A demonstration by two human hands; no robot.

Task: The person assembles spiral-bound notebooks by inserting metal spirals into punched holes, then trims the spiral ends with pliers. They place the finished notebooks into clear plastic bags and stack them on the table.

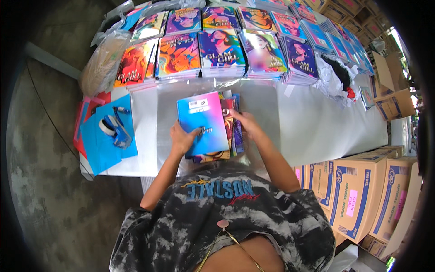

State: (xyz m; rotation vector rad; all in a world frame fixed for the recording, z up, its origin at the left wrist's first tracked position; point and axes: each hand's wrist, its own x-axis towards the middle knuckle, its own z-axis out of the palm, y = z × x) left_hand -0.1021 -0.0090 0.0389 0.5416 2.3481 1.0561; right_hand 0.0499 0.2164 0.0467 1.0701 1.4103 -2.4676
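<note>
In front of me a notebook (204,120) with a blue-to-pink cover and a white label lies on top of a loose stack. My left hand (182,137) grips its left edge, thumb over the cover and the other fingers tucked out of sight. Under it, several notebooks with colourful illustrated covers (229,129) stick out, fanned to the right and toward me. My right hand (247,124) holds the right side of these lower notebooks, fingers pressed at the red-patterned one. How many it grips is hidden.
Rows of stacked illustrated notebooks (222,49) line the table's far side. Blue sheets (102,145) with a tape dispenser (115,131) lie at the left. Crumpled plastic (333,79) sits at the far right. Cardboard boxes (358,195) stand beside the table's near right edge.
</note>
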